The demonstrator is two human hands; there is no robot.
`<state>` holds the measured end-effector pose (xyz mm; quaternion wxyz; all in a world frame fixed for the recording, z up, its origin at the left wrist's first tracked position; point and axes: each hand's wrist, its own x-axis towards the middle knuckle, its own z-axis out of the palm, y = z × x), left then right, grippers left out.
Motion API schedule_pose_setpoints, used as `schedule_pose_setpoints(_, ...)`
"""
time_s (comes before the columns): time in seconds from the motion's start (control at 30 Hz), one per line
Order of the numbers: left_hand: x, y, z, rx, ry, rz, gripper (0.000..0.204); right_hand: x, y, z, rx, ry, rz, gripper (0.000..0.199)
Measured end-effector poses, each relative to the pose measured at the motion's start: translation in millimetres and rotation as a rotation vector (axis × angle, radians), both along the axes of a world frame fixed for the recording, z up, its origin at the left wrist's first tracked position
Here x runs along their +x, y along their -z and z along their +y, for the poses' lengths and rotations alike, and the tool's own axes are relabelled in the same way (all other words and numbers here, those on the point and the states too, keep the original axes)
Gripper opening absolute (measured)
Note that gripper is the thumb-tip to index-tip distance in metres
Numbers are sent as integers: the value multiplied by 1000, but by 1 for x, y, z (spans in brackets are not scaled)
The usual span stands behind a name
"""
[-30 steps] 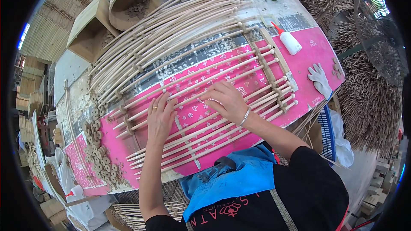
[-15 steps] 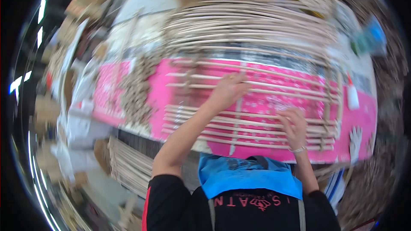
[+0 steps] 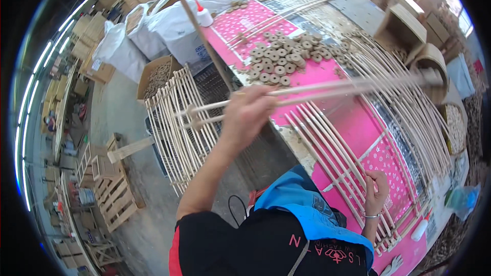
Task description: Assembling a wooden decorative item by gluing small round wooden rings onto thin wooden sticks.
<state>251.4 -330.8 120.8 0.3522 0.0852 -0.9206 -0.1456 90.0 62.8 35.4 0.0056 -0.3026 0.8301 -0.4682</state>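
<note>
My left hand (image 3: 249,112) is closed round a pair of pale wooden rods (image 3: 312,93), held out over the table's front edge. Small round wooden pieces sit at the near ends of this pair; its far ends are blurred by motion. On the pink tabletop, my right hand (image 3: 376,192) has its fingers curled together beside a row of parallel wooden rods (image 3: 332,148). What those fingers pinch, if anything, cannot be made out. A heap of wooden rings (image 3: 281,61) lies beyond the held rods.
Many loose rods (image 3: 404,107) lie along the table's far side. A stack of joined rods (image 3: 179,122) stands left of the table, near a box of small wooden pieces (image 3: 157,77) and white sacks (image 3: 174,30). Glue bottles (image 3: 204,16) and a glove (image 3: 393,266) rest on the table.
The view has swung left, showing the floor and stacked rods. My left hand, earlier over the rods on the table, now carries a pair raised to the left. My right hand stays by the row.
</note>
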Motion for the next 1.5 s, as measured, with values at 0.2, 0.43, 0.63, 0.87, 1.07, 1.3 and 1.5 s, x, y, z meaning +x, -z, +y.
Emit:
schedule_pose_setpoints(0.2, 147, 45, -38, 442, -575, 117, 18, 8, -7, -45, 46, -205, -17, 10)
schedule_pose_setpoints(0.43, 218, 170, -57, 490, -975, 186, 22, 12, -21, -71, 120, -263, -37, 10)
schedule_pose_setpoints(0.63, 190, 298, -119, 605, -1110, 195, 23, 5, -15, -67, 189, -211, -41, 8)
schedule_pose_setpoints(0.87, 95, 346, -179, 851, -1303, 3, 27, -3, -17, -54, 255, -84, -39, 8)
schedule_pose_setpoints(1.07, 68, 379, -209, 934, -1436, -202, 27, -1, -19, -33, 335, 37, -62, 8)
schedule_pose_setpoints(1.3, 80, 425, -236, 574, -1296, -282, 31, -12, -28, -33, 466, 82, 5, 8)
schedule_pose_setpoints(1.5, 83, 436, -241, 683, -1179, -502, 42, -22, -25, -20, 451, 168, -7, 11)
